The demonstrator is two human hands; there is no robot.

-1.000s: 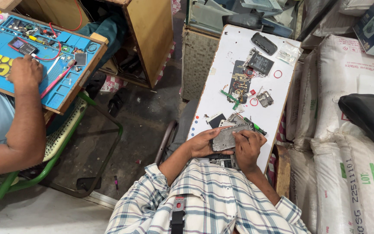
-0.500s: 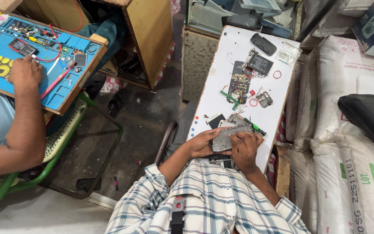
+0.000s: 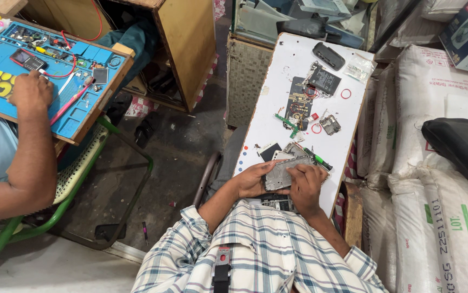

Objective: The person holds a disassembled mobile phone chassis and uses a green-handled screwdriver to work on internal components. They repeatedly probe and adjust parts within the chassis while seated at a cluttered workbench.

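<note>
Both my hands hold a flat grey phone frame [image 3: 281,172] at the near end of a white board [image 3: 277,92]. My left hand [image 3: 252,180] grips its left edge. My right hand [image 3: 306,184] lies over its right side, fingers pressing down on it. A dark phone part [image 3: 277,203] rests under my wrists, close to my checked shirt. Just beyond the frame lie small flat parts [image 3: 277,153] and a green-handled screwdriver [image 3: 317,159].
Further up the board lie a circuit board [image 3: 298,104], a dark battery [image 3: 324,80], a black phone case [image 3: 329,56] and a small metal part [image 3: 331,125]. At left another person's hand [image 3: 30,92] rests on a blue repair mat [image 3: 55,81]. White sacks [image 3: 434,179] stand at right.
My hands and the grey frame have stayed in place, with small finger shifts only. The other person's hand on the blue mat has barely moved.
</note>
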